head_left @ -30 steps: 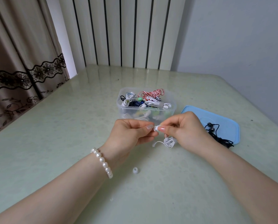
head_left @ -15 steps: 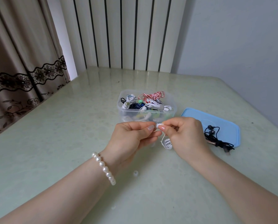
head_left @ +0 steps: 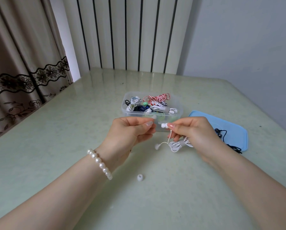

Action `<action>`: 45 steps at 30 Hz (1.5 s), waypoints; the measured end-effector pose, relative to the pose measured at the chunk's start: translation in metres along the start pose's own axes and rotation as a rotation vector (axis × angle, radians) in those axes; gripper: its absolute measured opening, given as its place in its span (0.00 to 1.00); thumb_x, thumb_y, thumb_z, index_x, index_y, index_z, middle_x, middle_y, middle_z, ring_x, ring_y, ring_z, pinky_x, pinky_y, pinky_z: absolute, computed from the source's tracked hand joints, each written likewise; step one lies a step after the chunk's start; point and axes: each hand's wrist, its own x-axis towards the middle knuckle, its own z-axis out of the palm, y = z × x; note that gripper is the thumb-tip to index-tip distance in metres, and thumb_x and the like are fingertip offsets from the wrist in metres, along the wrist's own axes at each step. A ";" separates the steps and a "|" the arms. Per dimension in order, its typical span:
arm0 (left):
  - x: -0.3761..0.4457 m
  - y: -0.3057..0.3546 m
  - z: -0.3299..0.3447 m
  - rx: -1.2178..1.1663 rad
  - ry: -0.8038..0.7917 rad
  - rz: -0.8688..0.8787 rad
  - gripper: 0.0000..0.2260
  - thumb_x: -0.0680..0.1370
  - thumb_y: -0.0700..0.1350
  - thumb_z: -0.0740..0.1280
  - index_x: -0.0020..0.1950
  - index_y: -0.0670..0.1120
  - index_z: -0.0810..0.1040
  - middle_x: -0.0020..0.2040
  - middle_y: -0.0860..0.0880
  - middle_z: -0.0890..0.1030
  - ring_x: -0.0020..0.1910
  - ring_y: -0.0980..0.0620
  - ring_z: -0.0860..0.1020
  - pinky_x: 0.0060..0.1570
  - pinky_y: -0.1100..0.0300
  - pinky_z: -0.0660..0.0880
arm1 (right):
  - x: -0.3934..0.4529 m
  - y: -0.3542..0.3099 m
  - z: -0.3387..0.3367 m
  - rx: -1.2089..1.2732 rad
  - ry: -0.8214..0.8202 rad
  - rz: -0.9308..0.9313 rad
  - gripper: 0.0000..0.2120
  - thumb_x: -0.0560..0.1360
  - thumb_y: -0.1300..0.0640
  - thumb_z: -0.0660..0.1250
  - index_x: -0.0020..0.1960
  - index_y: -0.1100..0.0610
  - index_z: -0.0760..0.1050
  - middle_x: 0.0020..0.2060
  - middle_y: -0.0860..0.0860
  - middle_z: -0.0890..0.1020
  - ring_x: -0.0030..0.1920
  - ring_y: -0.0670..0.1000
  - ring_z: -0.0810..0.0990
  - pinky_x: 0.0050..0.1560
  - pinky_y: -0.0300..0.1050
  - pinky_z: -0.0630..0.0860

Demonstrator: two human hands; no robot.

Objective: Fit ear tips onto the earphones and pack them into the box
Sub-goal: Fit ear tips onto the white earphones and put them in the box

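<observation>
My right hand [head_left: 193,131] is pinching a white earbud [head_left: 163,125] between thumb and forefinger, while its lower fingers are curling round the bundled white cord [head_left: 178,144]; the second earbud [head_left: 156,146] is dangling free just above the tabletop [head_left: 55,146]. My left hand [head_left: 130,135] is facing it across a narrow gap, its thumb and forefinger pressing together on something pale at their tips [head_left: 154,117], too small and blurred to name. A loose white ear tip [head_left: 140,177] is lying on the tabletop near my left wrist, beside the pearl bracelet [head_left: 99,164]. Just behind both hands, the clear box [head_left: 179,107] is standing open, holding tangled earphones in several colours. Its blue lid [head_left: 235,128] is lying flat to the right, carrying a black pair of earphones [head_left: 222,132]. Wide bare tabletop is running out to the left edge and toward me.
</observation>
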 end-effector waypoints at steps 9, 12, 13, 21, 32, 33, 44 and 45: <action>-0.011 -0.006 0.010 0.061 -0.126 0.027 0.13 0.74 0.27 0.61 0.50 0.40 0.80 0.44 0.45 0.84 0.45 0.52 0.82 0.50 0.61 0.78 | -0.003 -0.001 0.003 0.017 0.013 -0.031 0.11 0.71 0.61 0.69 0.30 0.55 0.79 0.24 0.49 0.79 0.27 0.46 0.73 0.32 0.34 0.71; -0.015 -0.003 0.012 -0.076 -0.201 -0.077 0.17 0.74 0.26 0.58 0.49 0.43 0.80 0.48 0.47 0.84 0.51 0.52 0.81 0.55 0.59 0.76 | -0.002 0.000 0.004 0.037 0.062 -0.058 0.10 0.71 0.61 0.69 0.31 0.55 0.80 0.23 0.48 0.78 0.26 0.45 0.72 0.32 0.34 0.71; -0.016 -0.002 0.013 -0.118 -0.216 -0.109 0.17 0.74 0.26 0.57 0.50 0.42 0.80 0.50 0.46 0.84 0.53 0.52 0.81 0.56 0.58 0.75 | -0.002 0.001 0.004 0.039 0.079 -0.069 0.09 0.71 0.61 0.69 0.32 0.56 0.80 0.23 0.48 0.78 0.26 0.45 0.72 0.31 0.34 0.71; -0.014 -0.001 0.012 0.001 -0.179 -0.102 0.15 0.75 0.28 0.59 0.54 0.42 0.79 0.54 0.46 0.82 0.56 0.51 0.79 0.60 0.55 0.72 | -0.001 0.000 0.005 -0.038 0.086 -0.105 0.12 0.72 0.62 0.68 0.30 0.56 0.78 0.26 0.53 0.77 0.24 0.42 0.71 0.29 0.29 0.68; 0.000 0.003 -0.007 0.589 -0.044 0.244 0.08 0.71 0.36 0.71 0.36 0.48 0.80 0.34 0.49 0.80 0.35 0.56 0.75 0.37 0.68 0.72 | 0.000 -0.007 -0.011 -0.200 -0.189 0.098 0.07 0.67 0.57 0.73 0.37 0.62 0.82 0.30 0.55 0.80 0.31 0.48 0.74 0.34 0.39 0.68; 0.001 0.006 -0.010 0.692 -0.086 0.246 0.08 0.70 0.36 0.72 0.35 0.48 0.81 0.32 0.51 0.80 0.32 0.60 0.75 0.34 0.70 0.71 | 0.000 -0.009 -0.015 -0.242 -0.216 0.113 0.06 0.66 0.58 0.74 0.36 0.61 0.82 0.30 0.57 0.80 0.30 0.49 0.73 0.33 0.39 0.67; -0.015 0.020 -0.016 1.320 -0.601 0.041 0.13 0.60 0.47 0.80 0.40 0.50 0.81 0.31 0.57 0.78 0.27 0.66 0.73 0.30 0.74 0.68 | -0.001 -0.004 -0.014 -0.613 -0.429 0.066 0.08 0.63 0.50 0.76 0.35 0.54 0.83 0.29 0.54 0.78 0.31 0.45 0.69 0.34 0.40 0.64; -0.015 0.020 -0.017 1.334 -0.612 0.038 0.13 0.60 0.47 0.80 0.41 0.50 0.81 0.31 0.58 0.78 0.27 0.66 0.73 0.30 0.75 0.68 | 0.000 -0.003 -0.014 -0.592 -0.401 0.058 0.12 0.64 0.48 0.75 0.35 0.57 0.83 0.27 0.54 0.74 0.30 0.46 0.67 0.33 0.40 0.63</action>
